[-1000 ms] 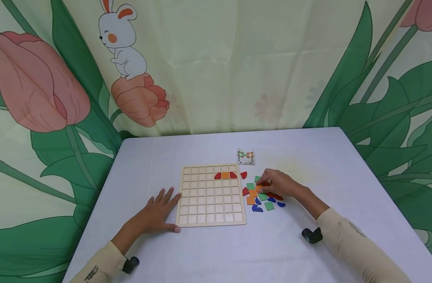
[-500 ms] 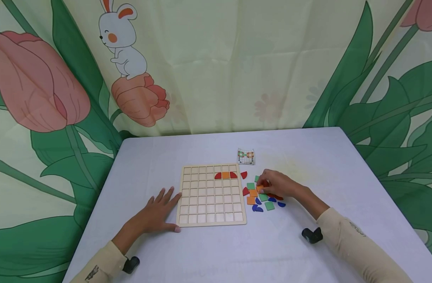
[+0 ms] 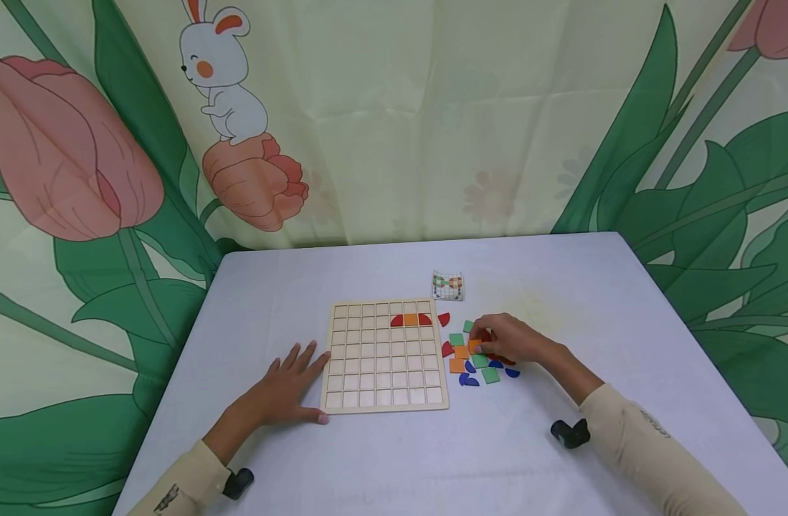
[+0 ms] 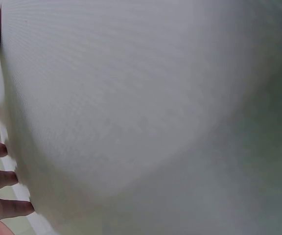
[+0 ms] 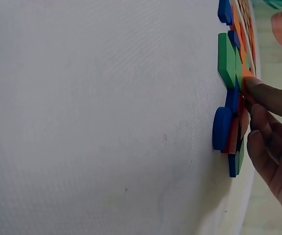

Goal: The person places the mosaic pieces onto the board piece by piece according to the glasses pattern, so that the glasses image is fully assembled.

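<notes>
A wooden grid board (image 3: 382,411) lies flat on the white-covered table. In one of its upper rows sit an orange square (image 3: 410,319) and a red quarter-round piece (image 3: 396,320) on either side of it. My left hand (image 3: 284,393) rests with spread fingers at the board's left edge, index fingertip and thumb at the frame. To the board's right, my right hand (image 3: 510,338) pinches an orange square tile (image 3: 475,345) between thumb and fingers, low over the loose pieces. The right wrist view shows the thumb on orange, beside green squares (image 5: 226,61); the palm hides some red pieces.
Around the right hand lie orange squares (image 3: 457,365), green squares (image 3: 490,375), red quarter-rounds (image 3: 444,319) and several blue half-rounds (image 3: 472,382). A small pattern card (image 3: 448,286) lies beyond the board's upper right corner. A printed curtain (image 3: 394,129) hangs behind the table.
My right hand has shifted very slightly at the pile, its knuckles a little lower and more of the orange tile showing. The left hand and the board stay as they were.
</notes>
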A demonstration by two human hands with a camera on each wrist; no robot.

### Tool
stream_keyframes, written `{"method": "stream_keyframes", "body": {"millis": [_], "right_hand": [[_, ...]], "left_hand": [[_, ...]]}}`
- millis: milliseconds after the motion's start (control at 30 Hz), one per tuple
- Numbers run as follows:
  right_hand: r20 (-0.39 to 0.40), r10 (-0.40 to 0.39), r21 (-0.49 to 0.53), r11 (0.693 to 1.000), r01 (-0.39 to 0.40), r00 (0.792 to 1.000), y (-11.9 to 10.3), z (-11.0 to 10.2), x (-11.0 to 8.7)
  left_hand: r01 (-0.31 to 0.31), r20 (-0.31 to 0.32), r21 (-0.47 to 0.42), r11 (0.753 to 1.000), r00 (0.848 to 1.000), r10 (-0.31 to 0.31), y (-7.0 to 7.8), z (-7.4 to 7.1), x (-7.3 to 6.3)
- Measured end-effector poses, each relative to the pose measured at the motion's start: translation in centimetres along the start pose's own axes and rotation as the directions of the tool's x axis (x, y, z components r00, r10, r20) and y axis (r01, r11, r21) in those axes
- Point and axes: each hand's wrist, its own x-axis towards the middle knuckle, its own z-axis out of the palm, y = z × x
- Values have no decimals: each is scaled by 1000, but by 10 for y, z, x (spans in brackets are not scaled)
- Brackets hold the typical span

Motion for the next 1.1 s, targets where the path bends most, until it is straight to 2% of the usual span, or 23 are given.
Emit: {"method": "stream_keyframes", "body": {"millis": [233, 433, 567, 733, 1100], "right_hand": [[28, 32, 48, 998, -34, 999, 3, 0, -1], [44, 11, 75, 997, -14, 999, 5, -1, -3], [36, -7, 81, 997, 5, 999, 5, -1, -4], [23, -17, 135, 991, 13, 1000, 4, 0, -5], [-12, 12, 237, 972, -9, 1000, 1, 3, -3]], "left_hand": [[-4, -1, 0, 1000, 1000, 4, 0, 0, 0], [-5, 1, 0, 1000, 1000, 5, -1, 1, 0], [-2, -2, -4, 1000, 1000, 2, -1, 1, 0], [-2, -8, -4, 1000, 1000, 2, -1, 1, 0], [-2, 1, -22, 1000, 1000, 2, 1, -2, -1]]}}
